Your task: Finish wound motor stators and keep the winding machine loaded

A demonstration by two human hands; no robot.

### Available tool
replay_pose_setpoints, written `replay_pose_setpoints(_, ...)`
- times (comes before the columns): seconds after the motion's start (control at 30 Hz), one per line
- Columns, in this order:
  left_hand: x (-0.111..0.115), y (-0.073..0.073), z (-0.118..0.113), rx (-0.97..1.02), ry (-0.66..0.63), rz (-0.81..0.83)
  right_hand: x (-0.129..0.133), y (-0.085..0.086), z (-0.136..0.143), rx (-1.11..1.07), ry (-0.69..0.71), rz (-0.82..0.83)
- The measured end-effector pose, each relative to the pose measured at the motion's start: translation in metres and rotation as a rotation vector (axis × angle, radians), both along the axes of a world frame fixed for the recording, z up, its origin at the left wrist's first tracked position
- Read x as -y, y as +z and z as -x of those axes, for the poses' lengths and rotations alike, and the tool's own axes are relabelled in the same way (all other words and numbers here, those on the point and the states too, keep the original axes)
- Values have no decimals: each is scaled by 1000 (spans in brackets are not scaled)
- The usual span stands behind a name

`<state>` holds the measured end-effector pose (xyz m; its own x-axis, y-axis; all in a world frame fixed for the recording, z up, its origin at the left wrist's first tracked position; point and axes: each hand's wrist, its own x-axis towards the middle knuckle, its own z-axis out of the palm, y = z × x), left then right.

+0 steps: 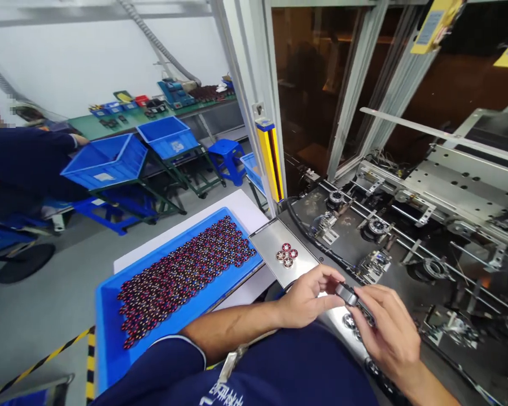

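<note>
In front of my body, a dark grey, ring-shaped metal part (346, 294) sits between my two hands. My right hand (387, 324) grips it from the right with thumb and fingers. From the other side, the fingertips and thumb of my left hand (309, 296) close on its left edge. Several small round parts with red and silver faces (287, 255) lie grouped on a metal plate (266, 248) beyond my left hand. Below the held part, more silver round parts (349, 321) rest on a pale surface, partly covered by my right hand.
A blue tray (105, 316) full of small round parts stands on my left. The machine bed (313, 211) with rods and round fixtures spreads out on the right, behind a frame post with a yellow bar (268, 160). Across the aisle a co-worker (25, 163) is beside blue bins (105, 163).
</note>
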<state>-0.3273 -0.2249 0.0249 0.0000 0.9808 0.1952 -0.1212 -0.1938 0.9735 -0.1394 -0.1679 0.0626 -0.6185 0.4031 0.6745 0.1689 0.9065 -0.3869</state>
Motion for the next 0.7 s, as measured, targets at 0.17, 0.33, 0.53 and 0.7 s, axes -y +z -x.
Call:
replay_pose_setpoints(0.17,2,5,0,-126,-98,-26,5,-2,-25,40,32,259)
replay_pose_setpoints(0.33,-8,26,3,-450,-279,-295,-2,2,-50,155,146,688)
replay_pose_setpoints(0.53,-16,35,-5,-450,-411,-413,-3,18,-56,401,366,1018)
replay_pose_setpoints(0.7,-22,21,-7,-510,-257,-294,-34,27,-71,444,293,969)
